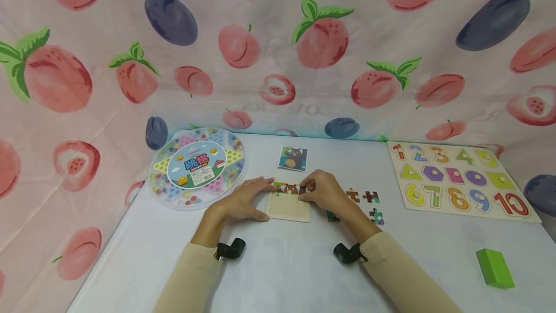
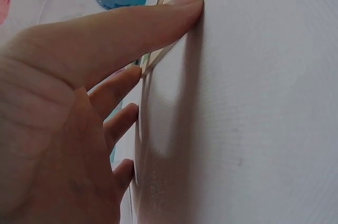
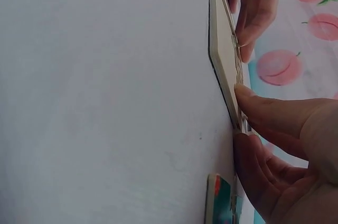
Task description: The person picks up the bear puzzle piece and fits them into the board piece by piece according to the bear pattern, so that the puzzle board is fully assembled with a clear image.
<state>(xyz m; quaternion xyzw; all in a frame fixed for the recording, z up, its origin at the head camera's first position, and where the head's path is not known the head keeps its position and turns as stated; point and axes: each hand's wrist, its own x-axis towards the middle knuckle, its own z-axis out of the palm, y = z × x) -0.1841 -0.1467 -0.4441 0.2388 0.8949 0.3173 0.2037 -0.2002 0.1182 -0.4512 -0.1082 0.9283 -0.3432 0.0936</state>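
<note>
"Beige sleeves (image 1: 187,279) nearest; what's beyond?"
"Left hand (image 1: 243,200) lies spread, its thumb touching the puzzle board (image 1: 288,209) just to its right. Right hand (image 1: 327,193) pinches a puzzle piece (image 1: 302,190) at the board's upper right corner."
"Loose pieces (image 1: 371,197)?"
"Just right of that right hand, on the table (image 1: 282,274)."
</note>
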